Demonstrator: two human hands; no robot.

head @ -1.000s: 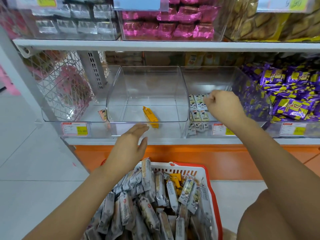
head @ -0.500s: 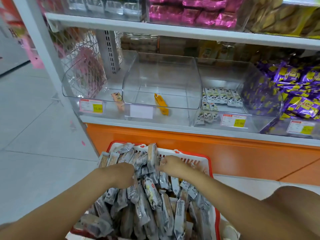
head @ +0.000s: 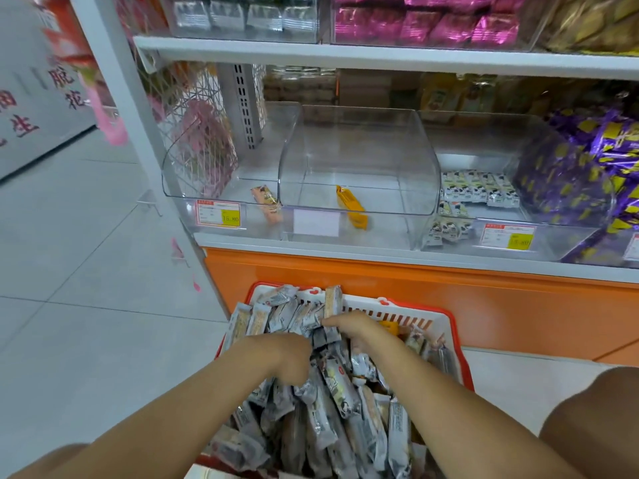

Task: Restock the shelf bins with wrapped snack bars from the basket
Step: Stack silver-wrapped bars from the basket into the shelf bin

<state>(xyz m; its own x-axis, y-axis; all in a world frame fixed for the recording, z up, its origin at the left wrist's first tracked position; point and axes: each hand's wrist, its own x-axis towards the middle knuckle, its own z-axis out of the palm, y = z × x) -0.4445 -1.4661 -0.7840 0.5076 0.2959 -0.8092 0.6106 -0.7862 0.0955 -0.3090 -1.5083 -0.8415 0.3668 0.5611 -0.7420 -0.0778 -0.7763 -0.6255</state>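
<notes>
Basket [head: 418,308] sits below the shelf. Left hand [head: 288,357] digs curled fingers into the wrapped snack bars [head: 333,385] (grip hidden), and right hand [head: 358,331] pinches several, probably gathering a bunch. The clear middle bin [head: 356,150] is nearly bare.

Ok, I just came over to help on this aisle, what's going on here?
A person is restocking. Both hands are down in the basket of wrapped snack bars. The right hand curls round a few bars near the far rim. The left hand digs into the pile, its grip hidden. On the shelf, the middle bin holds a single yellow bar, and the bin to its right has a small batch of black-and-white bars.
</notes>
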